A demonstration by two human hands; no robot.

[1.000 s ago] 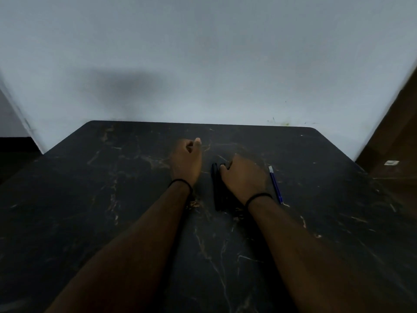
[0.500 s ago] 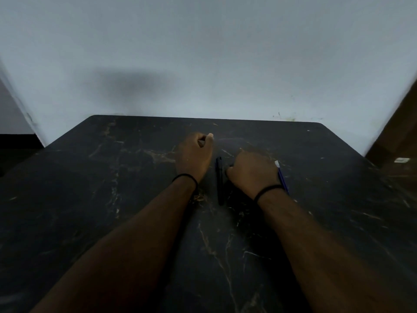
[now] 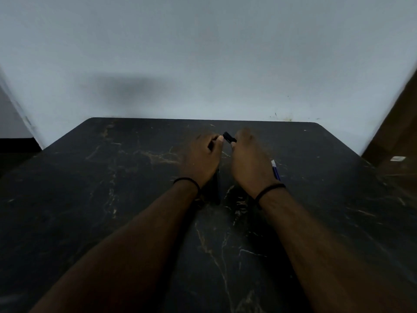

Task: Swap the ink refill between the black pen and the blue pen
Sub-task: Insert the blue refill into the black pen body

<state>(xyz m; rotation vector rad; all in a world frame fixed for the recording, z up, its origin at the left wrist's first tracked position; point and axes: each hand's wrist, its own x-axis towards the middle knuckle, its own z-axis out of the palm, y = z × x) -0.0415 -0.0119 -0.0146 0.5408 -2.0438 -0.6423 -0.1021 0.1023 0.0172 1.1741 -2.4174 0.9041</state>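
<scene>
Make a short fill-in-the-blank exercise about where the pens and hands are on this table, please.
1. The right hand holds up the ____ pen.
2. The blue pen lies on the table, to the ____ of the right hand.
3. Each wrist wears a thin ____ band.
4. The left hand has its fingers ____.

Missing words: black; right; black; curled

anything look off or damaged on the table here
Nothing stands out. The right hand holds a black pen up near the left hand; the blue pen lies flat on the dark marbled table. Pale streaks look like its pattern, not spills.
</scene>
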